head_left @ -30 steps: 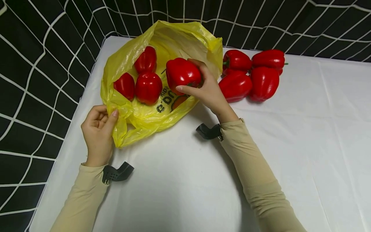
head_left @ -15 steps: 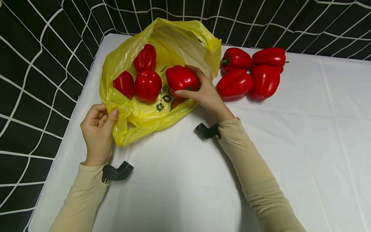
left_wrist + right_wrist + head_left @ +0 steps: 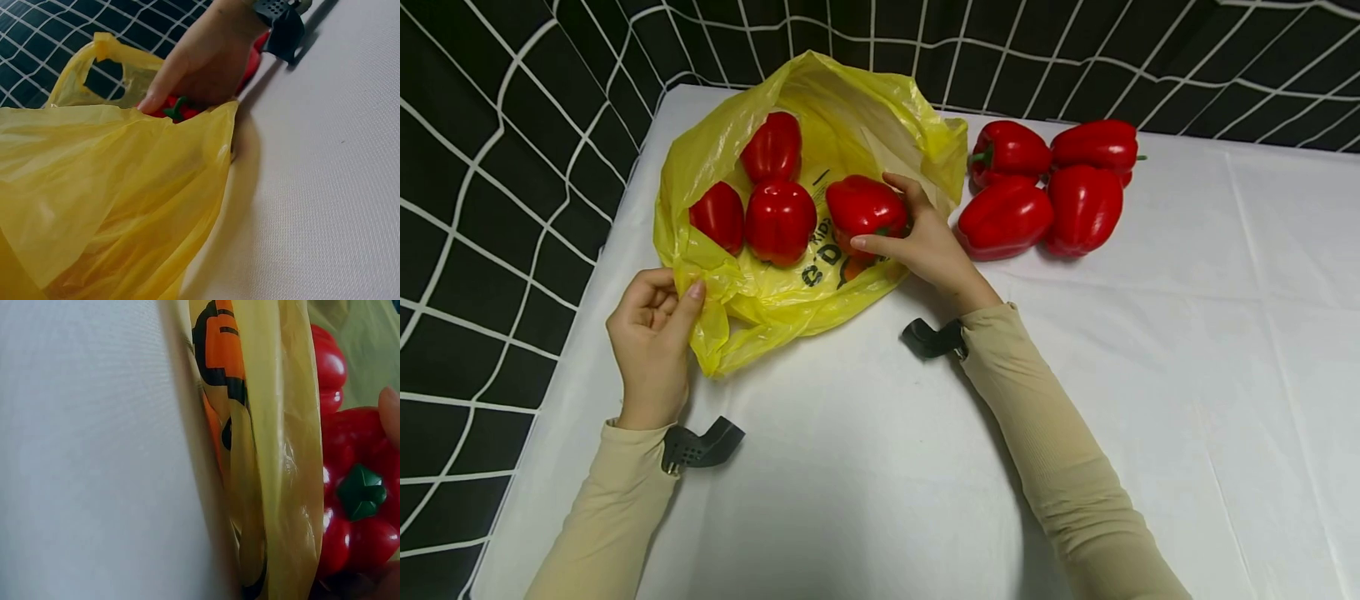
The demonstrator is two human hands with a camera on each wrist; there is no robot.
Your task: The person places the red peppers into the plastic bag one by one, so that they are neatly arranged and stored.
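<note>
On the white desk (image 3: pixel 1187 375) sits a big yellow bag (image 3: pixel 700 158). The left hand (image 3: pixel 651 333) pinches its edge. The right hand (image 3: pixel 928 242), its grip spread pepper-wide, holds a red pepper (image 3: pixel 863 205) inside. This looks like bagging; next probably needs a gentle let-go.

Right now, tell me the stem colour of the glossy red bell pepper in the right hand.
The stubby stem is green, clearest in the right wrist view.

Black lettering (image 3: pixel 812 276) and an orange-and-black print (image 3: pixel 225 344) mark the yellow bag (image 3: pixel 703 167), with glossy red, green-stemmed peppers (image 3: pixel 781 223) inside and right of it, a white counter (image 3: pixel 850 467) beneath it and a white-gridded black backdrop (image 3: pixel 850 17) behind it.
</note>
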